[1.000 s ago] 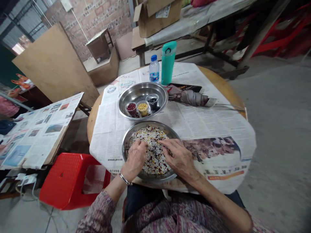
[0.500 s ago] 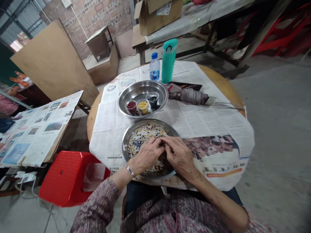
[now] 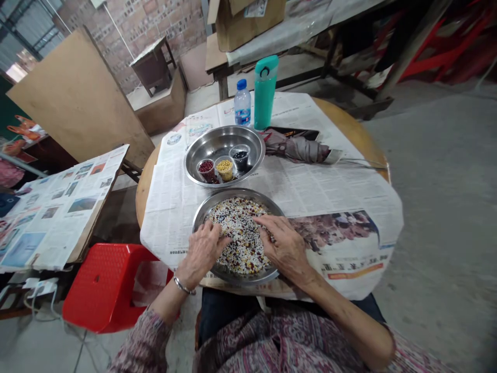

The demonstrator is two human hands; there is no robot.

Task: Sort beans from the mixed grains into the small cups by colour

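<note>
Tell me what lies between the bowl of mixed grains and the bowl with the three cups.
A narrow strip of newspaper lies between the bowl of mixed grains and the bowl with the cups, as the head view shows.

A pan of mixed grains lies before a steel basin; three cups sit inside.

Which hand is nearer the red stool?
Left. The left hand is at the edge of the steel pan, closest to the red stool; the right hand is farther away, across the grains.
</note>
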